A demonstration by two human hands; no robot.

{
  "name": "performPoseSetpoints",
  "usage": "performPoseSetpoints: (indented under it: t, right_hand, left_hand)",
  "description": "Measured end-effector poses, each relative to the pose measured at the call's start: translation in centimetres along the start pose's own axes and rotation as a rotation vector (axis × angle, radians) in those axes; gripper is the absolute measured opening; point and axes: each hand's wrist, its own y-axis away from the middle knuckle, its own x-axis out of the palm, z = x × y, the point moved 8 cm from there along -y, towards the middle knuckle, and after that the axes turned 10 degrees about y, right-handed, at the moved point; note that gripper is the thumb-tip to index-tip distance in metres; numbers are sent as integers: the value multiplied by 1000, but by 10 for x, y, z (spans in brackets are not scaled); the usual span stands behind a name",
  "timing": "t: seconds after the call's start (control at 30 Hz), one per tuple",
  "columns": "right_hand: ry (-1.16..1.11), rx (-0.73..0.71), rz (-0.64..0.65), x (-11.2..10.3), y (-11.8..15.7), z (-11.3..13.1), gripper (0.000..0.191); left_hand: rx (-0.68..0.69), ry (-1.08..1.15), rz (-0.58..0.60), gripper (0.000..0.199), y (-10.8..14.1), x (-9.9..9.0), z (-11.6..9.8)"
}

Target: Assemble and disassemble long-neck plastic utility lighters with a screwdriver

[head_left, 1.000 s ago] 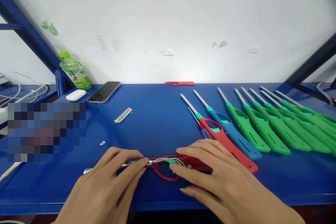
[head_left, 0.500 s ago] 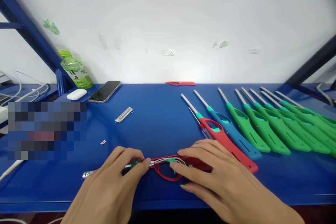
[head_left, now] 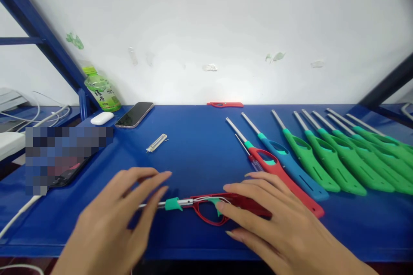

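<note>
In front of me lies a red long-nosed lighter body [head_left: 215, 223], its inside showing white wires and a green trigger [head_left: 214, 202]. Its metal tube [head_left: 186, 202] points left and carries a loose-looking green collar [head_left: 173, 204]. My left hand [head_left: 122, 215] is around the tube's left part with fingers apart, not gripping it; the tube's tip is hidden behind that hand. My right hand [head_left: 271, 219] holds the red body down, with the thumb at the trigger and the other fingers over the handle, which they partly cover.
On the right lie a red lighter [head_left: 290, 184], a screwdriver [head_left: 256, 164], a blue lighter [head_left: 298, 172] and several green lighters [head_left: 318, 169]. A red shell piece [head_left: 226, 104] rests by the wall. Further left are a clear gas tank [head_left: 156, 142], phone [head_left: 134, 114], white case [head_left: 102, 118] and bottle [head_left: 103, 92].
My left hand has let go of the tube near the collar and moved left, its fingers spreading. The green collar and tube now show. My right hand stays on the red body.
</note>
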Motion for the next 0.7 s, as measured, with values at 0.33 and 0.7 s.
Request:
performPoseSetpoints:
  t: [0.33, 0.7]
  right_hand:
    - [-8, -21, -179, -20, 1, 6, 16]
    - [-35, 9, -221, -21, 2, 0, 18]
  left_hand:
    - [-310, -267, 298, 56, -54, 10, 90]
    - [-286, -292, 222, 43, -61, 9, 67]
